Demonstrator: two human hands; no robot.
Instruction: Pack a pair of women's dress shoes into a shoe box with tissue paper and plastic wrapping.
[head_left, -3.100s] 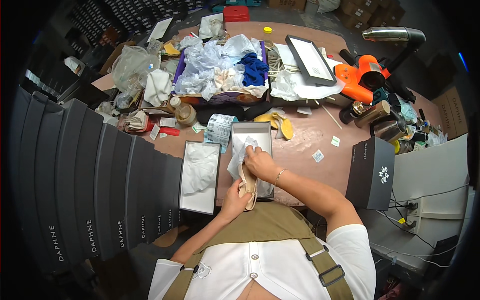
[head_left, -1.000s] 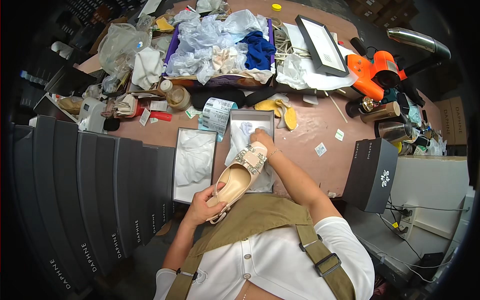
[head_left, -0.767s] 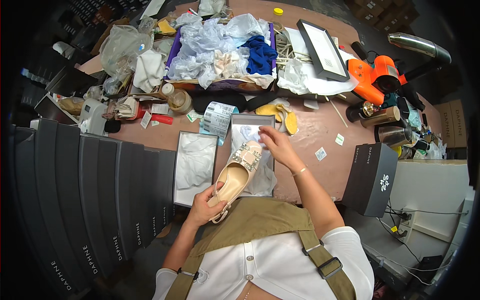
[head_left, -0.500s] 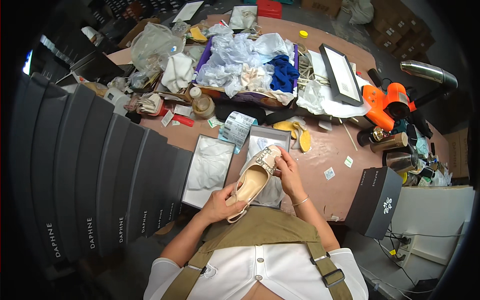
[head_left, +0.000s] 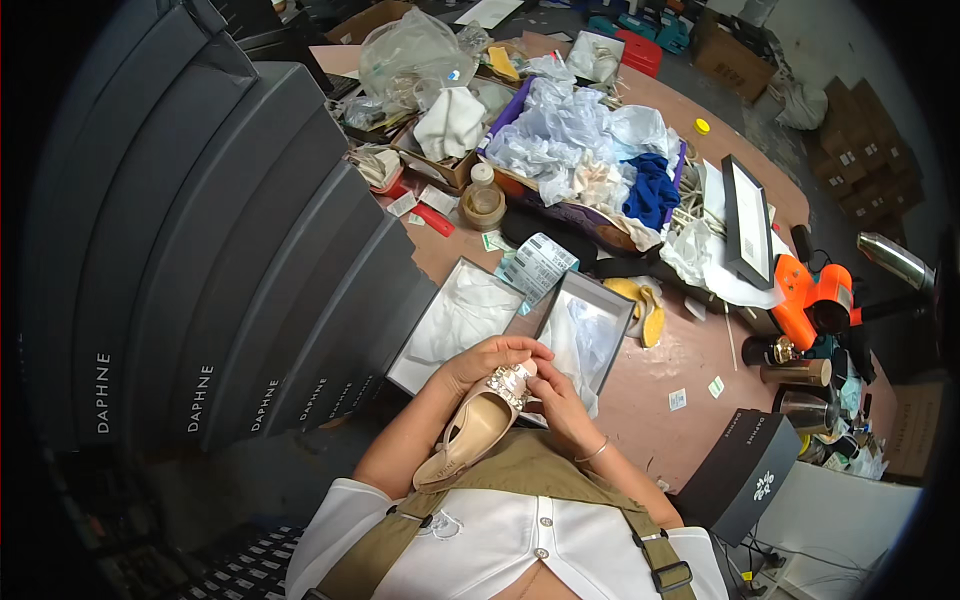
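A beige slingback-style shoe (head_left: 482, 424) with a jewelled toe strap lies close against my apron, its toe pointing away from me. My left hand (head_left: 487, 362) is bent round the toe from the far left, its fingers over the tip. On the other side my right hand (head_left: 560, 402) pinches the toe by the sparkling ornament. Just beyond are two open grey shoe boxes: the left box (head_left: 412, 372) holds white tissue paper (head_left: 468, 305), and the right box (head_left: 612, 303) has crumpled tissue in it too.
Tall stacked dark shoe boxes (head_left: 240, 240) crowd the left side. A purple-edged carton (head_left: 682, 172) full of crumpled paper sits at the back. An orange heat gun (head_left: 800, 300) and a closed dark box (head_left: 735, 470) are on the right. A glue jar (head_left: 484, 205) stands beyond the open boxes.
The shoe has come nearer my body, and its heel now rests low by the apron. My left hand has shifted from the heel to the toe. The view has turned leftward.
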